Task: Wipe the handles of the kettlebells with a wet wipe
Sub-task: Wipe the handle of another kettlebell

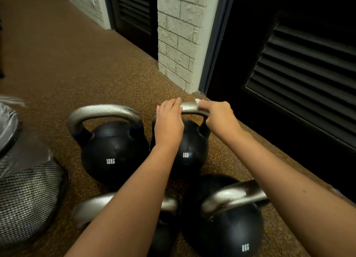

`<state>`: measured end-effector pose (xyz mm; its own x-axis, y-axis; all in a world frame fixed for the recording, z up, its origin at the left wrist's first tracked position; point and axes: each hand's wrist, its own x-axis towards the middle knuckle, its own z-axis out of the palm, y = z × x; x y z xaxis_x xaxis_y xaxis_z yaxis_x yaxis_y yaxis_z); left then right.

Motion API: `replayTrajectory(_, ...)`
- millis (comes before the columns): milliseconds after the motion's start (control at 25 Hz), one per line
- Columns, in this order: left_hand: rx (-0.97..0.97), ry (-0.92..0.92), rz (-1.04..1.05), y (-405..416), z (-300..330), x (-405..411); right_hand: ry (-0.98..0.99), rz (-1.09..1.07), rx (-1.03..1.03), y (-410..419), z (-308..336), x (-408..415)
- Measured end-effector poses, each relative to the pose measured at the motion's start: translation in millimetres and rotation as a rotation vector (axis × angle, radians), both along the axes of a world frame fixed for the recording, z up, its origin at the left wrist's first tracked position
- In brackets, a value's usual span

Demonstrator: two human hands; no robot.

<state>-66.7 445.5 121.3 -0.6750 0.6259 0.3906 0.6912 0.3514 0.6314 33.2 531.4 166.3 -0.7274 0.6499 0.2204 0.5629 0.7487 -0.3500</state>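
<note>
On the speckled floor [63,68], far-right 8KG kettlebell [189,151] stands upright, handle [189,107] running left-right. Left hand [168,120] grip lies over handle's left end, fingers fairly straight; right hand [219,116] grip curled round right end, pinching wet wipe [197,101]. Mesh bin [25,195] at left holds a plastic liner [8,122].

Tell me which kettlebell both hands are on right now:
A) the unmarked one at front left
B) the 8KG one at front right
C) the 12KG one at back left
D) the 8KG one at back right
D: the left hand and the right hand, with a bit of white wet wipe, sit on the handle of the back 8KG kettlebell, beside the 12KG kettlebell.
</note>
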Motion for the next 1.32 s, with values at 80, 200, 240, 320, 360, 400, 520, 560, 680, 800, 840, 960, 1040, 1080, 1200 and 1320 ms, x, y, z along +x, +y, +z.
replayTrajectory(80,0.007,0.001,0.002,0.0,-0.5,0.0,-0.032,-0.031,-0.017,5.1,0.5,-6.2)
replayTrajectory(200,0.017,-0.002,-0.004,0.6,-1.9,-0.6,-0.075,0.076,0.046,-1.5,-1.0,-11.5)
replayTrajectory(240,0.018,0.002,-0.006,0.6,-2.7,-0.9,-0.12,0.115,0.087,-3.8,-3.6,-8.3)
replayTrajectory(320,0.022,0.01,-0.012,0.7,-3.0,-1.9,-0.203,0.146,0.131,-5.6,-10.1,3.4)
replayTrajectory(360,0.028,0.011,-0.013,0.7,-2.9,-2.1,-0.222,0.129,0.131,-5.2,-11.0,8.8)
replayTrajectory(400,0.032,0.012,-0.011,0.5,-2.9,-2.1,-0.222,0.099,0.13,-4.0,-10.3,11.7)
replayTrajectory(520,0.029,0.022,-0.004,0.6,-3.5,-1.9,-0.233,0.091,0.136,-8.1,-7.6,10.4)
replayTrajectory(560,0.02,0.025,-0.005,1.1,-4.4,-2.4,-0.257,0.12,0.13,-12.3,-8.3,10.3)
replayTrajectory(680,-0.011,0.046,-0.007,2.7,-5.9,-3.9,-0.313,0.163,0.1,-22.4,-10.4,20.0)
replayTrajectory(800,-0.021,0.056,0.013,2.2,-7.2,-4.9,-0.347,0.147,0.094,-23.1,-10.8,26.0)
replayTrajectory(840,-0.028,0.061,0.027,1.5,-7.0,-4.4,-0.343,0.133,0.093,-24.5,-9.2,24.6)
replayTrajectory(960,-0.067,0.057,0.085,-1.2,-5.7,-3.6,-0.36,0.147,0.111,-35.2,-3.1,19.8)
replayTrajectory(1040,-0.091,0.052,0.101,-3.8,-5.0,-3.4,-0.378,0.158,0.119,-39.5,-3.0,24.1)
replayTrajectory(1080,-0.098,0.047,0.097,-5.2,-4.9,-3.3,-0.375,0.144,0.109,-38.0,-3.6,26.6)
replayTrajectory(1200,-0.113,0.034,0.074,-7.5,-2.6,-2.5,-0.327,0.083,0.069,-26.6,-4.1,24.8)
replayTrajectory(1320,-0.167,0.056,0.086,-8.4,1.5,-1.8,-0.306,0.099,0.053,-21.9,-1.8,11.8)
